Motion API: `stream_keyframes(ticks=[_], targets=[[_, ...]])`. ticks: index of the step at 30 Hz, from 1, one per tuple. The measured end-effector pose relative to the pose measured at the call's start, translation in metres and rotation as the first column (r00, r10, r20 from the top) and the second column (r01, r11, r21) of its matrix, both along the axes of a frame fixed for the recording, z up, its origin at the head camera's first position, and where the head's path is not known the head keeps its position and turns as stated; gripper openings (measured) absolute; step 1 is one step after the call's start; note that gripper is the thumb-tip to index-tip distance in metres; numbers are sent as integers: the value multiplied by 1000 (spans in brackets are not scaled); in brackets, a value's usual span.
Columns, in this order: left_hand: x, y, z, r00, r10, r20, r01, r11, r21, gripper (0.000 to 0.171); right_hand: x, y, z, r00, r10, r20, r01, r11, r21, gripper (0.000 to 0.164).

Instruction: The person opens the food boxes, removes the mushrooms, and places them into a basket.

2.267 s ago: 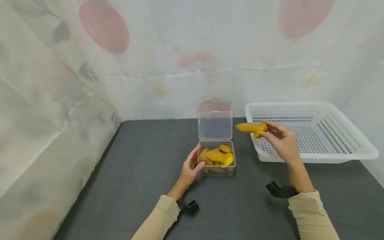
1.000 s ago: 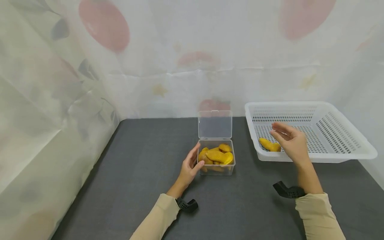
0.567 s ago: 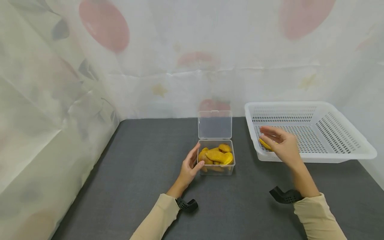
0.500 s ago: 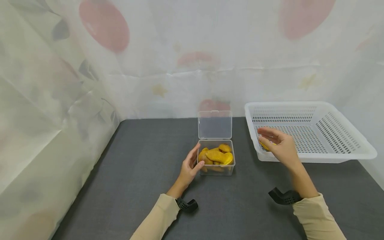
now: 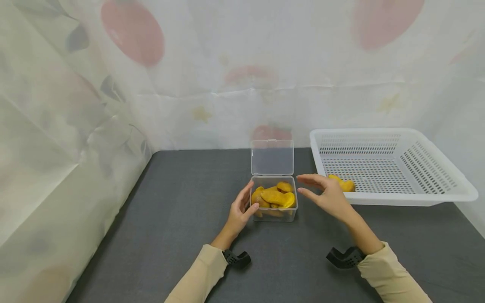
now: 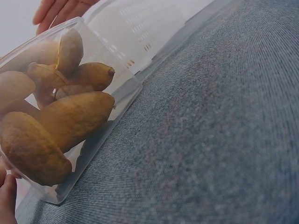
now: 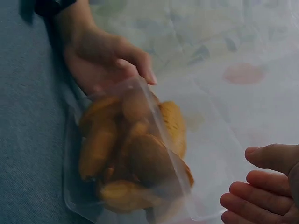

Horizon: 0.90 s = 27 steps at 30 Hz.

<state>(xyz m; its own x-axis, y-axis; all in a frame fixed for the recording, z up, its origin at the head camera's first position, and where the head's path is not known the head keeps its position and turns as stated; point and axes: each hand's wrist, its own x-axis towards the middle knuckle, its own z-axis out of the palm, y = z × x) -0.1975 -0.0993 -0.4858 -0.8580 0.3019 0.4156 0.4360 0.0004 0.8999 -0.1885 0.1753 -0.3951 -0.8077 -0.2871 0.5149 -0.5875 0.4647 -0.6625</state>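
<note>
A small clear plastic box (image 5: 273,215) with its hinged lid (image 5: 272,158) raised stands on the dark table. Several mustard-yellow, mushroom-shaped pieces (image 5: 273,197) fill it, seen through its wall in both wrist views. My left hand (image 5: 238,210) grips the box at its left front corner, thumb at the front and fingers along the left side. Just right of the box, my right hand (image 5: 322,193) holds nothing, its thumb and fingers spread apart and pointing toward the box. One yellow mushroom-shaped piece (image 5: 345,185) lies in the white basket's near left corner, partly behind the right hand.
The white perforated basket (image 5: 417,196) stands at the right back of the dark cloth-covered table (image 5: 189,189). A pale printed curtain (image 5: 212,54) hangs along the back and left side. Each wrist wears a black camera mount (image 5: 345,257).
My right hand let go of the yellow piece in the basket, then moved left and out over the rim to the box. My left hand and the box stayed put.
</note>
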Motion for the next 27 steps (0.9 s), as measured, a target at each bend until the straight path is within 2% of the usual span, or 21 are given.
stream_keyframes(ticks=[7,20,27], targets=[[0,0,0,1000,4,-7,-4,1000,-4,62,-1,-15,-4,998,65,24,-66,996,60,35],[1,0,1,1000,9,23,-9,1000,2,62,-6,-35,-2,983,181,21,-182,981,61,34],[0,0,1,1000,10,20,-10,1000,-14,63,-10,-41,-5,980,199,19,-200,978,65,33]])
